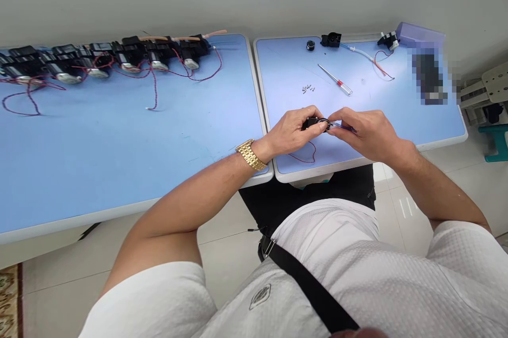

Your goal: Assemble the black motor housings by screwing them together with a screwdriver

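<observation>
My left hand (pixel 294 130), with a gold watch (pixel 251 155) at the wrist, is closed around a small black device (pixel 310 122). The rest of that device is hidden by the fingers. A twisted red wire (pixel 308 161) loops on the table below this hand. My right hand (pixel 367 130) pinches a thin, bluish, see-through tube (pixel 344 127) whose tip meets the device's right end. Above the hands lie a screwdriver (pixel 336 81) with a transparent handle and a scatter of small screws (pixel 307 89).
Several black devices with red wires (pixel 130 55) line the left table's back edge. At the right table's back are a round black part (pixel 310 45), a black housing (pixel 330 39), a tubed black-and-white part (pixel 389 40) and a purple box (pixel 419 35). A blurred dark object (pixel 429 76) lies right.
</observation>
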The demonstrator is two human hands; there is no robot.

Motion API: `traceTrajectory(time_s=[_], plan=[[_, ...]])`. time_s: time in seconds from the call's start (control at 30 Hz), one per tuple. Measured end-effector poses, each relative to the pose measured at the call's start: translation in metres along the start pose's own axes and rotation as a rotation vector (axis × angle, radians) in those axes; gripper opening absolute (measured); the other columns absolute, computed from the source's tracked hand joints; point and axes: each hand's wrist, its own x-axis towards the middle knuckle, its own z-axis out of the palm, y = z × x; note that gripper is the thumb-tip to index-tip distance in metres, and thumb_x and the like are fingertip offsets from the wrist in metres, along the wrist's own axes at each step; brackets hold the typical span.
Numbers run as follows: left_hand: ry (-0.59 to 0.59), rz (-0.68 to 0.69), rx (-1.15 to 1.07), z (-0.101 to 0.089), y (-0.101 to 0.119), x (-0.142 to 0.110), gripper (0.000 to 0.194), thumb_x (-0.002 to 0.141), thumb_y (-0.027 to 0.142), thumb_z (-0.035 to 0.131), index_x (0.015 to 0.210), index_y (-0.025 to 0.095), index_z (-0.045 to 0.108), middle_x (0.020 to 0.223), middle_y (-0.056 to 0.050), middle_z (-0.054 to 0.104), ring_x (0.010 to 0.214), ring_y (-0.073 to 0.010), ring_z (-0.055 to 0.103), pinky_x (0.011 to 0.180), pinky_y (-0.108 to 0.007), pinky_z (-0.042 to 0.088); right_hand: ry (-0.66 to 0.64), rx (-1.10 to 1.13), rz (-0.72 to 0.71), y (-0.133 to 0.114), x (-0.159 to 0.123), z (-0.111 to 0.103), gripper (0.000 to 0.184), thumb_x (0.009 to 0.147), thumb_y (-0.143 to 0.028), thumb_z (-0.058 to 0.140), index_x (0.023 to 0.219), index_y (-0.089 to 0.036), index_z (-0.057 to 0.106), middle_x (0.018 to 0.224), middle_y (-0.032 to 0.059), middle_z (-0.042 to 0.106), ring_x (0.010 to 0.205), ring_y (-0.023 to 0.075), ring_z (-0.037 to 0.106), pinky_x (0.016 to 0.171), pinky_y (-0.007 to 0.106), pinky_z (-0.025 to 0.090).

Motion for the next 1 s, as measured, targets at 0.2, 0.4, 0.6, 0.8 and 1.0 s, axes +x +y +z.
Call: traceTrajectory(time_s=[0.2,0.4,0.6,0.8,1.0], plan=[[-0.090,-0.011,-0.008,-0.002,-0.002,-0.001,0.040,0.102,0.057,0.065,0.111,0.018,0.073,0.077,0.003,0.060,0.069,-0.0134,0.048,0.067,-0.028,0.038,-0.040,-0.025,-0.066,0.004,-0.003,-0.005,0.024,0.116,-0.037,0.056,0.109,-0.023,0.074,0.079,-0.0026,0.073,0.065,0.0127,0.053,0.063,0.028,0.034],[-0.106,0.020,0.017,-0.002,-0.005,-0.002,0.043,0.103,0.058,0.065,0.115,0.018,0.075,0.085,-0.001,0.066,0.075,-0.0150,0.053,0.071,-0.029,0.041,-0.045,-0.201,-0.177,0.002,-0.004,-0.011,0.030,0.120,-0.033,0.049,0.110,-0.023,0.075,0.069,-0.0036,0.063,0.061,0.0122,0.045,0.057,0.030,0.022],[-0.112,0.010,-0.025,-0.002,-0.004,-0.002,0.045,0.104,0.061,0.065,0.114,0.018,0.075,0.082,0.000,0.063,0.074,-0.0148,0.051,0.069,-0.029,0.039,-0.080,-0.224,-0.210,0.000,-0.006,-0.012,0.032,0.122,-0.039,0.048,0.117,-0.020,0.073,0.071,-0.0029,0.067,0.061,0.0124,0.051,0.056,0.030,0.022],[-0.113,0.004,-0.012,-0.003,-0.002,-0.002,0.044,0.104,0.062,0.065,0.111,0.019,0.075,0.082,0.000,0.064,0.073,-0.0148,0.052,0.070,-0.030,0.039,-0.035,-0.253,-0.177,0.000,-0.010,-0.002,0.041,0.124,-0.042,0.043,0.113,-0.019,0.075,0.072,-0.0016,0.072,0.062,0.0122,0.058,0.055,0.029,0.025],[-0.116,0.000,0.006,-0.002,-0.001,-0.001,0.043,0.103,0.058,0.064,0.111,0.017,0.075,0.087,-0.001,0.067,0.077,-0.0153,0.054,0.074,-0.031,0.042,0.129,-0.336,-0.211,-0.002,-0.011,0.009,0.040,0.123,-0.043,0.048,0.116,-0.022,0.081,0.063,-0.0036,0.064,0.058,0.0110,0.053,0.055,0.030,0.024]])
